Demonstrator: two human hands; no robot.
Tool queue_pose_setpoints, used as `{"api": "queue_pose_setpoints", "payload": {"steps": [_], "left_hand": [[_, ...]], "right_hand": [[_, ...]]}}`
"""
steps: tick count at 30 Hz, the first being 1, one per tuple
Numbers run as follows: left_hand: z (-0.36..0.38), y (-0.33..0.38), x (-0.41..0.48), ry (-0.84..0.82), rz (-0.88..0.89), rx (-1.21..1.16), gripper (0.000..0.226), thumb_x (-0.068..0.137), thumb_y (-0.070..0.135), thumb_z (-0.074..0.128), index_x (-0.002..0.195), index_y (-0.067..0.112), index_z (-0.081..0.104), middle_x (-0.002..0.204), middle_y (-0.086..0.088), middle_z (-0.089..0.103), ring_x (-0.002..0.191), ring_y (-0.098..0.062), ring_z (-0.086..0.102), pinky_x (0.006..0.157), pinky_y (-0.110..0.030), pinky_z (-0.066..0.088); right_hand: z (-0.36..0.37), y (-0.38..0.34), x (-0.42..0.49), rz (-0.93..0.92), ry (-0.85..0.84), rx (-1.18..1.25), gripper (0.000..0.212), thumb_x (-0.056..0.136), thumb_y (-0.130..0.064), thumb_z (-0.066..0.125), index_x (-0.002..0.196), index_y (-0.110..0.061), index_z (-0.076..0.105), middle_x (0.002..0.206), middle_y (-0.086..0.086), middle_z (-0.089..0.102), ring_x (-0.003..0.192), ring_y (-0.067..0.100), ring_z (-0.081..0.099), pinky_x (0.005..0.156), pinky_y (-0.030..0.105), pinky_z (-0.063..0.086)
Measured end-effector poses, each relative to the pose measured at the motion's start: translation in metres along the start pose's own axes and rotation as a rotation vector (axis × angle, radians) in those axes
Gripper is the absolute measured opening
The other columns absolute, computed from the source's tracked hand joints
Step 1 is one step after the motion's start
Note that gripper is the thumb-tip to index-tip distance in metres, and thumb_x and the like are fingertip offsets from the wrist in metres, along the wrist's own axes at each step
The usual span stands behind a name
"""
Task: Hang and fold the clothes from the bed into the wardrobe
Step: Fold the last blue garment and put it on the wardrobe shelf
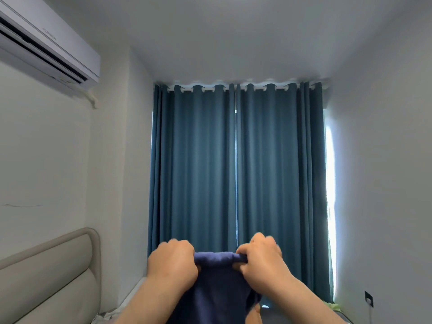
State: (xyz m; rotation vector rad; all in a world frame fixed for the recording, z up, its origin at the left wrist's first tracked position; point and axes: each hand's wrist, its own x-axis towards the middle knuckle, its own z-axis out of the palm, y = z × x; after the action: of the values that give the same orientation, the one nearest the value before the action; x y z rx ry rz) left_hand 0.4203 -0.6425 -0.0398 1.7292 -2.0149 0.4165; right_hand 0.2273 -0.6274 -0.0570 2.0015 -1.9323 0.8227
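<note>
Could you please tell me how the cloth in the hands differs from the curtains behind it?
The cloth is dark navy; the curtains are a lighter teal. The cloth is gripped along its top edge by the left hand and right hand; the curtains hang from a rail in even folds. Both are plain blue fabric hanging downward.

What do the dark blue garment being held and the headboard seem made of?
Dark blue garment: soft matte fabric, probably cotton knit; it bunches and drapes limply. Headboard: padded beige upholstery, perhaps faux leather; smooth, faint sheen, rounded piped edge.
</note>
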Motion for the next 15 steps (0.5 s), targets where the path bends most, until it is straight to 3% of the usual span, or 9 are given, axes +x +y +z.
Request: {"api": "queue_pose_setpoints", "payload": {"steps": [2, 3, 5, 6, 8, 11, 13, 15], "left_hand": [[-0.012, -0.002, 0.008, 0.052, 0.052, 0.059, 0.027, 0.080, 0.047, 0.055, 0.095, 0.028, 0.067, 0.106, 0.005, 0.055, 0.105, -0.019, 0.052, 0.084, -0.031, 0.045], [-0.016, -0.008, 0.014, 0.055, 0.063, -0.093, 0.029, 0.074, 0.048, 0.058, 0.087, 0.025, 0.069, 0.099, 0.006, 0.057, 0.098, -0.017, 0.055, 0.082, -0.031, 0.048], [-0.021, -0.023, 0.025, -0.106, 0.004, -0.773, 0.031, 0.062, 0.041, 0.065, 0.077, 0.013, 0.068, 0.080, 0.001, 0.065, 0.075, -0.016, 0.061, 0.071, -0.031, 0.049], [-0.022, -0.027, 0.028, -0.233, -0.018, -1.084, 0.033, 0.062, 0.035, 0.069, 0.081, 0.008, 0.067, 0.077, -0.006, 0.066, 0.071, -0.018, 0.061, 0.068, -0.033, 0.048], [-0.012, -0.032, 0.036, -0.364, -0.056, -1.437, 0.039, 0.069, 0.026, 0.072, 0.095, -0.002, 0.064, 0.081, -0.015, 0.066, 0.073, -0.024, 0.060, 0.068, -0.035, 0.047], [0.002, -0.026, 0.038, -0.283, -0.157, -1.584, 0.036, 0.082, 0.020, 0.071, 0.103, -0.009, 0.062, 0.083, -0.018, 0.067, 0.073, -0.026, 0.061, 0.067, -0.035, 0.049], [0.013, -0.024, 0.039, -0.186, -0.251, -1.557, 0.031, 0.088, 0.020, 0.068, 0.100, -0.008, 0.064, 0.081, -0.017, 0.068, 0.072, -0.026, 0.061, 0.066, -0.035, 0.049], [0.021, -0.027, 0.037, -0.124, -0.294, -1.509, 0.028, 0.088, 0.022, 0.068, 0.095, -0.004, 0.065, 0.077, -0.014, 0.068, 0.070, -0.025, 0.061, 0.065, -0.035, 0.048]], "right_hand": [[-0.006, 0.000, 0.006, -0.006, 0.032, 0.099, 0.013, 0.080, -0.042, 0.061, 0.081, -0.029, 0.065, 0.098, -0.019, 0.040, 0.103, 0.017, 0.044, 0.087, 0.031, 0.038], [-0.010, 0.002, 0.009, 0.025, 0.024, 0.290, 0.014, 0.078, -0.037, 0.062, 0.073, -0.024, 0.062, 0.090, -0.018, 0.049, 0.092, 0.014, 0.050, 0.081, 0.030, 0.044], [-0.018, 0.005, 0.011, 0.154, -0.016, 0.796, 0.015, 0.079, -0.024, 0.065, 0.077, -0.010, 0.063, 0.074, -0.001, 0.061, 0.071, 0.015, 0.056, 0.066, 0.030, 0.047], [-0.020, 0.006, 0.012, 0.224, -0.030, 1.040, 0.022, 0.081, -0.021, 0.066, 0.088, 0.000, 0.064, 0.077, 0.009, 0.065, 0.070, 0.018, 0.059, 0.065, 0.032, 0.048], [-0.021, 0.008, 0.009, 0.335, -0.091, 1.436, 0.037, 0.088, -0.026, 0.067, 0.102, 0.008, 0.064, 0.089, 0.021, 0.068, 0.076, 0.027, 0.064, 0.069, 0.036, 0.051], [-0.015, 0.003, -0.010, 0.419, -0.349, 1.760, 0.054, 0.086, -0.046, 0.060, 0.102, 0.004, 0.073, 0.103, 0.024, 0.071, 0.086, 0.033, 0.070, 0.077, 0.041, 0.053], [-0.002, -0.003, -0.024, 0.374, -0.412, 1.761, 0.042, 0.077, -0.029, 0.075, 0.103, 0.004, 0.073, 0.107, 0.027, 0.069, 0.092, 0.036, 0.070, 0.076, 0.039, 0.056], [0.016, -0.005, -0.030, 0.344, -0.417, 1.670, 0.050, 0.062, -0.003, 0.082, 0.108, 0.011, 0.068, 0.108, 0.033, 0.066, 0.098, 0.042, 0.067, 0.079, 0.041, 0.055]]}}
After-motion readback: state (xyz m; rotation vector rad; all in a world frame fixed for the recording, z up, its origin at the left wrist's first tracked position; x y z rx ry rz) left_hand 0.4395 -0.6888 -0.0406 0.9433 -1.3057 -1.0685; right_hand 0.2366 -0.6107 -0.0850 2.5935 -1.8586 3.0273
